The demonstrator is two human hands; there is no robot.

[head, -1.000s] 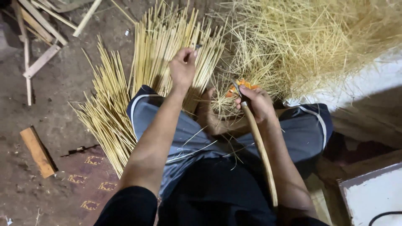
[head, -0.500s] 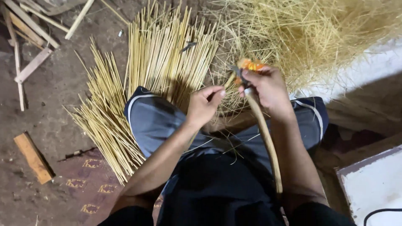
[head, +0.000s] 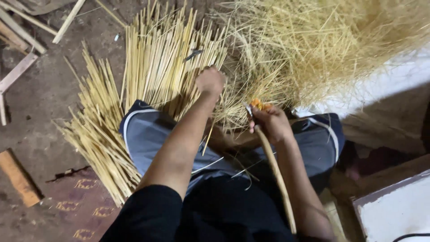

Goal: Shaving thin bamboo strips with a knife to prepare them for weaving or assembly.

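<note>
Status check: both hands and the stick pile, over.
Left hand reaching into the split bamboo sticks. Right hand closed on the long wooden handle. Loose shavings heap beside; nothing blocking.

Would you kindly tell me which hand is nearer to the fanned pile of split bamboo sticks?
Left. The left hand rests on the bamboo sticks at the pile's near edge; the right hand is off to the side, gripping a long cane.

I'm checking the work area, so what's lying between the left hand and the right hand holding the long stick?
In the head view, a tangle of loose straw shavings fills the gap between the left hand and right hand.
</note>
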